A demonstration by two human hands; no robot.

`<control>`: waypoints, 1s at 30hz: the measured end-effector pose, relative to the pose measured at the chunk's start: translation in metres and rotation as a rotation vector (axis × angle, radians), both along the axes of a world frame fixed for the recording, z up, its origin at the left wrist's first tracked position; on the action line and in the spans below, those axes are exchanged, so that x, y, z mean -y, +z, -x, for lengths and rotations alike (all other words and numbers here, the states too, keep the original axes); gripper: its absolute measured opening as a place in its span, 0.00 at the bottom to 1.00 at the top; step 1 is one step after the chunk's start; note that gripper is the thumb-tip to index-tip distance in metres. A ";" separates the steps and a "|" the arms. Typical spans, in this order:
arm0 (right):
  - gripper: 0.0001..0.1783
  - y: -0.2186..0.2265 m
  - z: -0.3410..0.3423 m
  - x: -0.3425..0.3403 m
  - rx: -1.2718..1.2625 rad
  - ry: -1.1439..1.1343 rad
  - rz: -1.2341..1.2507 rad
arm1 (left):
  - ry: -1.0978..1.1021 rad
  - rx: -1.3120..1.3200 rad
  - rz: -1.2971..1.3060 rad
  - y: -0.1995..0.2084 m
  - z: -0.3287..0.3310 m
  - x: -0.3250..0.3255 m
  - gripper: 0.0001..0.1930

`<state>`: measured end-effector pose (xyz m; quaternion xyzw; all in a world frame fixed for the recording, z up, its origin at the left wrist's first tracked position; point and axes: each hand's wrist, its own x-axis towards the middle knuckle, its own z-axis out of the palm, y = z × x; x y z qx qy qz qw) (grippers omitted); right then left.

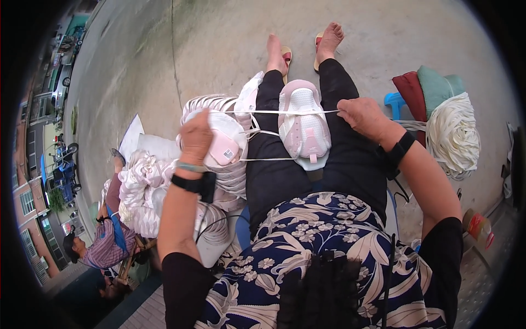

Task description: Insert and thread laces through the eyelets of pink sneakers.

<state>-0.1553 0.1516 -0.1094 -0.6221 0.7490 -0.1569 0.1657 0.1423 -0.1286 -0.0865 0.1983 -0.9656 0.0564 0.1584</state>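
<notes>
A pink and white shoe upper [302, 122] lies across my black-trousered thighs, its rounded toe toward my knees. A white shoelace [323, 112] is pulled straight across it from side to side. My right hand [366, 118], over my right thigh, pinches one end of that lace. My left hand [196, 137] is closed to the left of the upper, in front of the stacked uppers, with the lace running into it. A second stretch of lace runs from near my left wrist to the upper's heel part. My left fingertips are partly hidden behind the hand.
Stacked pink and white uppers [147, 183] crowd my left side. At my right, a thick bundle of white laces [453, 137] sits beside green cloth [438, 85], dark red cloth [409, 93] and a blue stool [393, 104]. Another person [112, 241] sits at the far left.
</notes>
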 end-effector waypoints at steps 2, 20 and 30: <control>0.08 -0.002 0.008 -0.008 0.086 -0.041 0.053 | 0.108 0.115 0.169 0.023 -0.038 0.039 0.13; 0.08 0.167 0.115 -0.198 -0.048 -0.322 -0.069 | 0.255 0.063 0.604 0.186 -0.136 0.086 0.06; 0.03 -0.109 0.142 0.141 -0.394 -1.172 0.813 | 0.364 0.228 0.667 0.232 -0.178 0.096 0.10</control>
